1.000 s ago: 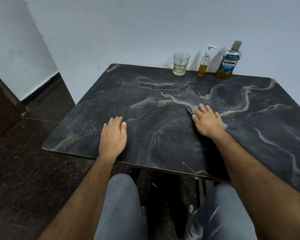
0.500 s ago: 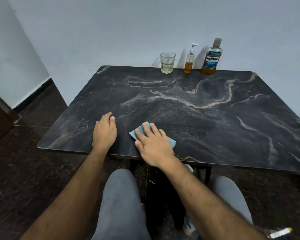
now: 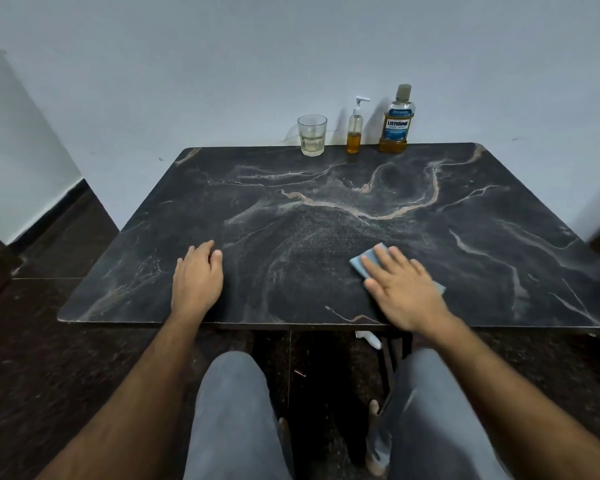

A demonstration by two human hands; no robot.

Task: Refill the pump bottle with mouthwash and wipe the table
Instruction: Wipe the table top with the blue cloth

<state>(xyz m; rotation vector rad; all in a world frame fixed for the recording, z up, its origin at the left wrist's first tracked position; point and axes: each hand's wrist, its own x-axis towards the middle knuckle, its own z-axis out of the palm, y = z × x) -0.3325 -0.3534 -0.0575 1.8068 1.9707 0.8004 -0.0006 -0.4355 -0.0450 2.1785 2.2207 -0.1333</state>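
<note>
The person's knees in grey trousers are closest, tucked under the near edge of the dark table [image 3: 326, 209]. Just past that edge, the left hand [image 3: 196, 280] lies flat on the table, fingers loosely together, holding nothing. It looks like it is there to steady the body. The right hand [image 3: 404, 289] is spread open and pressed flat on a small blue cloth [image 3: 361, 261]. It is not squeezing the cloth, only pushing down on it. The cloth is on the near right part of the table.

Far away, at the back edge by the wall, three things stand in a row. There is a glass [image 3: 312, 135] with a little pale liquid in it. Next to it is the pump bottle [image 3: 355, 128] with its pump top on and amber liquid low down. Then comes the mouthwash bottle [image 3: 396, 121], with its cap on.

So the filling seems done and put away. The wiping is the part going on now. I cannot tell how much of the table is left to wipe.
</note>
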